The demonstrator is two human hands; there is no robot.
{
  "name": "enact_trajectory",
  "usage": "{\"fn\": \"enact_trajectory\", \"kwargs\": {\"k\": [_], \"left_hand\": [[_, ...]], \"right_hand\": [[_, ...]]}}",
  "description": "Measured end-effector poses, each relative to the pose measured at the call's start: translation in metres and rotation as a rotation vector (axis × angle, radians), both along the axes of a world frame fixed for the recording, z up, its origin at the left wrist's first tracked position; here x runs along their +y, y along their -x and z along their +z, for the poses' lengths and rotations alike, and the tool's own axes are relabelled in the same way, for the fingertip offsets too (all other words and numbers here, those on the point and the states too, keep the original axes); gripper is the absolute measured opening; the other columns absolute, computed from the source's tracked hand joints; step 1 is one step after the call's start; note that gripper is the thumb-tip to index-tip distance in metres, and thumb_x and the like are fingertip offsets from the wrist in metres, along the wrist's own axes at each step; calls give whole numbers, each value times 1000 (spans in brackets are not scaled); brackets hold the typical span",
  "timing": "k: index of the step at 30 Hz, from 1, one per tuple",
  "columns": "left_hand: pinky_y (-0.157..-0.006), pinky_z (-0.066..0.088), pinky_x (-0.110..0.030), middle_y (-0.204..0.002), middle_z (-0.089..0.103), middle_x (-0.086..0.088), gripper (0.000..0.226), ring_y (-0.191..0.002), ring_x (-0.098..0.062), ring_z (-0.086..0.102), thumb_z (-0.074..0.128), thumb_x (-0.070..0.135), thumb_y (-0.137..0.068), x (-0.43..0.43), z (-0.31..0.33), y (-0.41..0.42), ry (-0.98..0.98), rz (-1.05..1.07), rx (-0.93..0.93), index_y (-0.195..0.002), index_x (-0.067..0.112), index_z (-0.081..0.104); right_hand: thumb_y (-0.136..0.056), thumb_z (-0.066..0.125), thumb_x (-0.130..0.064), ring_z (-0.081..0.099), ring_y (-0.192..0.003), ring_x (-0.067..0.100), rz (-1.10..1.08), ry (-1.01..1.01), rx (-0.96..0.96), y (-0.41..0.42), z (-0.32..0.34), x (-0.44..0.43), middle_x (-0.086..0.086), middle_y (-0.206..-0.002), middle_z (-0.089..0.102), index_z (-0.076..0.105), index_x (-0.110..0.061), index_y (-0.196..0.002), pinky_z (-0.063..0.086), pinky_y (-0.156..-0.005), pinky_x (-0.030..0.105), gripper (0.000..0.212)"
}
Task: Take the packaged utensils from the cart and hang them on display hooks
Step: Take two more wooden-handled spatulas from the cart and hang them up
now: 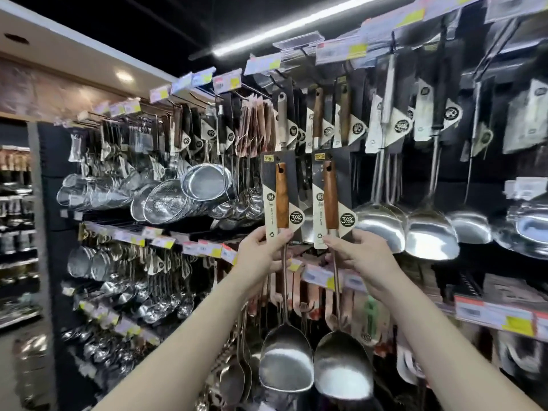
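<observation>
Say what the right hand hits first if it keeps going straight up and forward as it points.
Likely the wood-handled utensils already hanging on the top row, directly above the packaged ladle held by the right hand. Depth is unclear.

Retail shop aisle, kitchenware section, dark display wall (480,185) from 9 to 3 o'clock hung with carded ladles (427,229) and mesh strainers (166,200) on hooks, price tags (358,50) along rails, strip light (296,22) at 12 o'clock
</observation>
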State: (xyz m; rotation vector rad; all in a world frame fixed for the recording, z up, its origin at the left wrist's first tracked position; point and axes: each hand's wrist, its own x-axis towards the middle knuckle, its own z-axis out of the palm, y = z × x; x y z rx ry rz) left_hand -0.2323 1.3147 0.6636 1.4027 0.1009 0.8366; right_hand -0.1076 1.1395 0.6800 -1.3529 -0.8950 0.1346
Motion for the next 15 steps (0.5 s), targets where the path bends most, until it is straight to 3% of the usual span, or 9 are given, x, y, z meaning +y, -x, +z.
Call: {"fn": "enact_trajectory", "kwargs": {"k": [3,6,8,10,13,15], "left_hand": [[-72,62,-35,-88,80,-2,26,-75,-18,74,77,22,-92,37,7,-6,-44,-57,6,-115,12,68],[-81,63,-42,-99,80,-12,28,-88,-33,76,81,29,-88,74,15,-14,-76,-91,13,-112,17,71],[-88,62,-50,-103,78,-13,32,-92,-36,75,83,34,-86,94,21,-20,-93,-127,22,-111,20,72],[-92,57,-57,-91,74,-8,28,-84,-33,71,83,34,-86,109,28,-25,-98,-163,15,-107,20,72],[-90,57,-55,-91,69,-13,23,-81,-30,66,81,30,-88,123,35,-33,-90,-229,16,-104,17,71],[-87,57,-49,-92,71,-12,18,-83,-29,67,76,25,-93,129,40,-35,-96,-275,6,-106,15,70]], "right_hand": [[-83,84,-22,75,-84,24,-63,-27,18,3,9,30,3,-93,81,78,-14,-99,61,-90,46,19],[-86,81,-19,69,-72,16,-117,-52,16,5,19,60,2,-84,78,77,-11,-98,60,-67,28,15],[-88,79,-18,66,-59,6,-153,-59,5,5,25,76,-7,-73,76,76,-11,-99,55,-59,20,14],[-89,79,-18,67,-59,6,-183,-61,-3,5,30,87,-11,-63,72,74,-13,-95,56,-62,23,10],[-86,82,-20,72,-71,20,-229,-90,5,3,34,99,3,-81,76,74,-9,-96,59,-67,32,17],[-85,82,-21,72,-70,20,-258,-78,11,5,37,105,9,-86,73,72,-3,-102,57,-61,28,27]]}}
